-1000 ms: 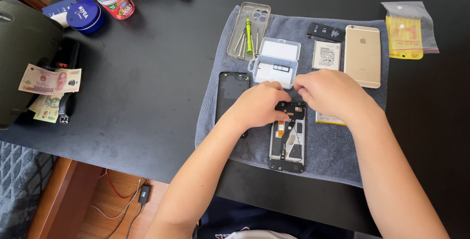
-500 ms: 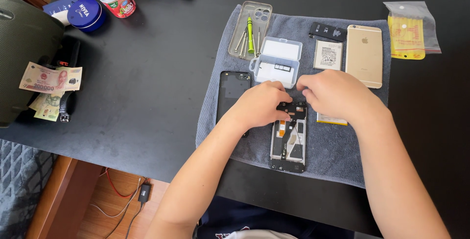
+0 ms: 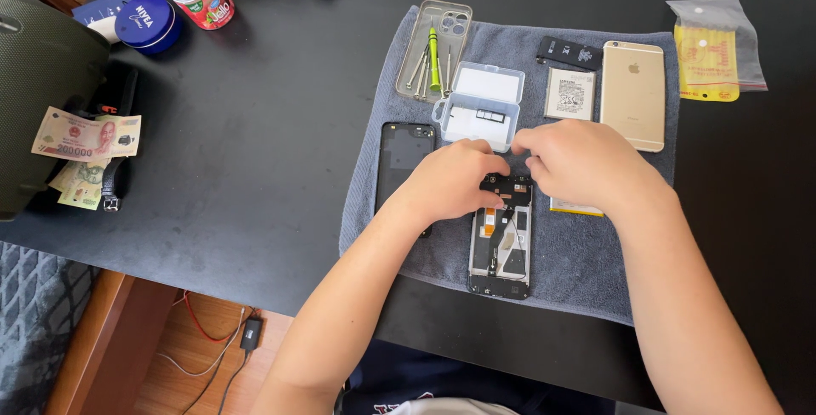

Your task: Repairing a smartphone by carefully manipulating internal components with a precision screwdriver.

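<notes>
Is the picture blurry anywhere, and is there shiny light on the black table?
Head view: sharp throughout, even the left hand and right hand over the opened phone; soft daylight leaves a pale sheen on the black table; only faint shadows fall on the grey towel; edges bend slightly.

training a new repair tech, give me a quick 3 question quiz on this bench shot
1. True or false: both hands are at the top end of the opened phone.
2. What does the clear phone case hold? A) coins B) small tools C) batteries
3. Which side of the grey towel is the gold phone on, seen from the camera?

Key: 1 true; 2 B; 3 the right side, near the far edge.
</notes>
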